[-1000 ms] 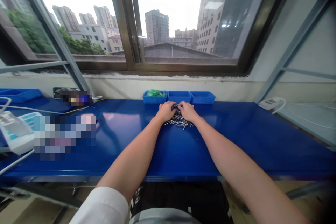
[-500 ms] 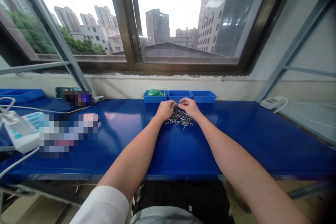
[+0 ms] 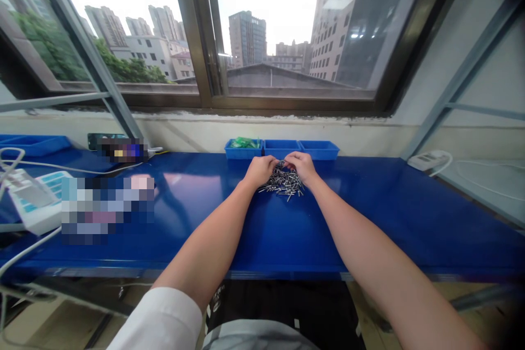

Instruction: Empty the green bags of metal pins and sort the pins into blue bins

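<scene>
A loose pile of small, thin metal pins (image 3: 287, 184), silvery and dark, lies on the blue tabletop (image 3: 283, 235). At the pile's far left edge, my left hand (image 3: 261, 170) is closed, thumb and fingertips pinched together. Opposite it, my right hand (image 3: 301, 167) is bent over the far right edge, its fingers curled in a pinch. Bits of metal show between the two sets of fingertips, a short gap apart. How many pins each hand grips is hidden by the fingers.
Behind my hands stands a blue three-compartment tray (image 3: 283, 149), with green plastic pieces (image 3: 245, 143) in its left compartment. A power strip (image 3: 39, 202) with white cables and a blurred patch lie at left. A white socket block (image 3: 430, 160) sits at right, below the window.
My right hand has shifted slightly and its fingers have curled down closer to the pile. My left hand stays nearly in place. The view has moved a little.
</scene>
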### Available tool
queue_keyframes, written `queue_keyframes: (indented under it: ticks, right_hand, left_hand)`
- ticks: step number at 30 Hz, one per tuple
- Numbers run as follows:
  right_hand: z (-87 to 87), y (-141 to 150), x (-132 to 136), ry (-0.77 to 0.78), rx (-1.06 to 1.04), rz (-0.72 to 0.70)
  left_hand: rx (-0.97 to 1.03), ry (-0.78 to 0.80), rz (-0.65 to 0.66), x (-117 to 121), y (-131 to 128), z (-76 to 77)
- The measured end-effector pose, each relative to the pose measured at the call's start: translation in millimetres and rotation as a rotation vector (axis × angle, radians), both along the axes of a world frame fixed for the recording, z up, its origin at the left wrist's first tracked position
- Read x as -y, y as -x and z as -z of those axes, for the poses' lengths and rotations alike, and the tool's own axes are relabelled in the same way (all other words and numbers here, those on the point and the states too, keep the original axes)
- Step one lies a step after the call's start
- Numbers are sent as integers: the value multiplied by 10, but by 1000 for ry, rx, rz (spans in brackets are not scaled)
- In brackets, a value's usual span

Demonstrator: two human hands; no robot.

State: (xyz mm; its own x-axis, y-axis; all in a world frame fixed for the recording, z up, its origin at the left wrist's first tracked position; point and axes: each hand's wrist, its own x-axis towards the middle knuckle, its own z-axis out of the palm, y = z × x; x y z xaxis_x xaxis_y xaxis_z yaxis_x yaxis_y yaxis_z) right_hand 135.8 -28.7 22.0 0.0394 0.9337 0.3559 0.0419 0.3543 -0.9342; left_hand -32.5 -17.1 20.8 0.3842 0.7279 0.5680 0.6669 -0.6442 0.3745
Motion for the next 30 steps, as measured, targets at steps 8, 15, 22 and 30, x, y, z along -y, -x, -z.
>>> queue_keyframes:
  ticks: [8,15,22,30]
  right_hand:
    - [18,-17,-15,-15,-26,-1]
    - [56,-176,-111,3,31,301]
    - [92,-480,-302,-22,-7,543]
    - [66,-646,-307,34,-24,487]
  left_hand:
    - [-3,21,41,-26,5,29]
    - [66,7,-136,-84,38,76]
    - [0,39,-233,-123,75,84]
    - [-9,41,-219,-161,90,115]
